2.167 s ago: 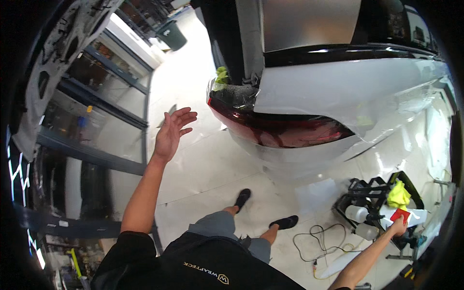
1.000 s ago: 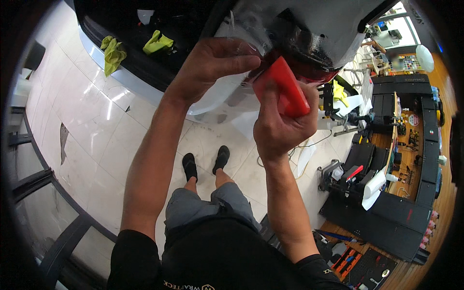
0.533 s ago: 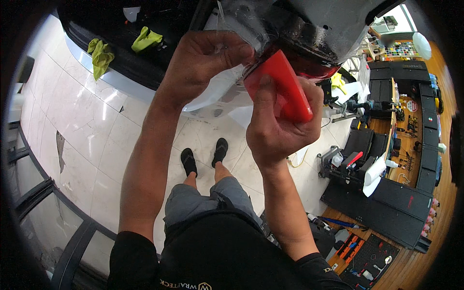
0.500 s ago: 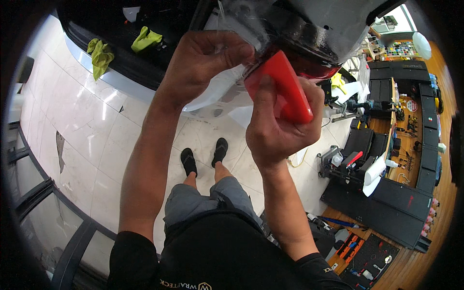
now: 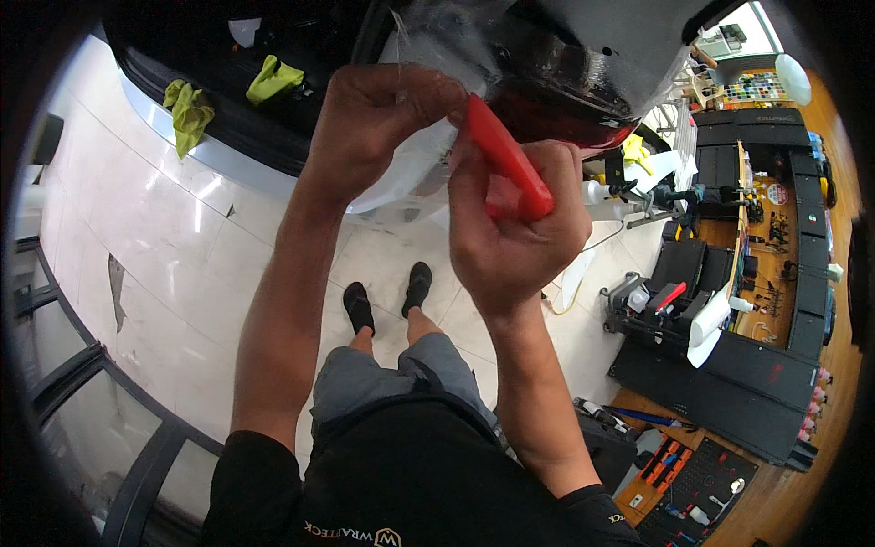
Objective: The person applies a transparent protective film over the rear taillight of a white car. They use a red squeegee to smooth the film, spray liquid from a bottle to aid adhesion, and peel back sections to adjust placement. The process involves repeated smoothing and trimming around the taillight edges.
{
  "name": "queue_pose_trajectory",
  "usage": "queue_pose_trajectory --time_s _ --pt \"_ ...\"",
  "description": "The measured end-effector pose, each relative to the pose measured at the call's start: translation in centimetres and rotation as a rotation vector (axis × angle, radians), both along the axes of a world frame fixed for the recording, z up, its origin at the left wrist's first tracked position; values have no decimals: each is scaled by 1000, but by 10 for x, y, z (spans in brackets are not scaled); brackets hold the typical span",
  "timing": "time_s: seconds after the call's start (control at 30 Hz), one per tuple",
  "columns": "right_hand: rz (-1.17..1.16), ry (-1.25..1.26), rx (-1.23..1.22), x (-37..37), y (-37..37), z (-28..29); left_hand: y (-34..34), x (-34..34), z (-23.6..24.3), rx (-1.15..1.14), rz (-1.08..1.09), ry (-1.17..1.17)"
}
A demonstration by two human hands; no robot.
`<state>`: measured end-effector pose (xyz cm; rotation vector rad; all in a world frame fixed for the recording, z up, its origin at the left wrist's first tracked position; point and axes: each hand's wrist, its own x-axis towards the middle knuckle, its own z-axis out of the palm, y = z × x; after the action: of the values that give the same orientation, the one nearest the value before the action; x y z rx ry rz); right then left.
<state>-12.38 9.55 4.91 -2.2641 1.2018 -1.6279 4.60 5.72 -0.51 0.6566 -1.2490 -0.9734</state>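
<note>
My right hand grips a flat red squeegee, now seen nearly edge-on. The squeegee's upper tip meets the fingertips of my left hand. Thumb and forefinger of that left hand pinch clear film, which looks wet and wrinkled over the car body. Just right of the tip is a dark red tail light, with glossy film around it. More loose film hangs below my left hand. The exact spot where film, fingers and squeegee meet is partly hidden.
Two yellow-green cloths, one crumpled and one draped, lie on the car's dark opening edge at left. A wheeled cart stands right, before black cabinets and a tool board. Pale tiles cover the floor.
My right hand has shifted slightly left and turned the squeegee from its broad face to nearly edge-on. The left hand keeps its pinch, almost in place.
</note>
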Motion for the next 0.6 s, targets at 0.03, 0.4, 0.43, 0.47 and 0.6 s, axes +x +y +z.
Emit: queue_pose_trajectory --time_s 0.03,0.4,0.43,0.47,0.6 --pt "17 -49 94 -4 4 0 -1 -1 0 6 -36 45" --pt "-85 126 -134 6 2 -3 3 -5 -1 -30 -13 60" --pt "-99 115 -88 10 5 -2 3 -5 -1 -21 -21 83" --pt "-55 24 -25 7 7 -1 0 -3 -2 -21 -36 108" --pt "106 -305 155 -9 16 8 1 -1 -5 9 -69 117"
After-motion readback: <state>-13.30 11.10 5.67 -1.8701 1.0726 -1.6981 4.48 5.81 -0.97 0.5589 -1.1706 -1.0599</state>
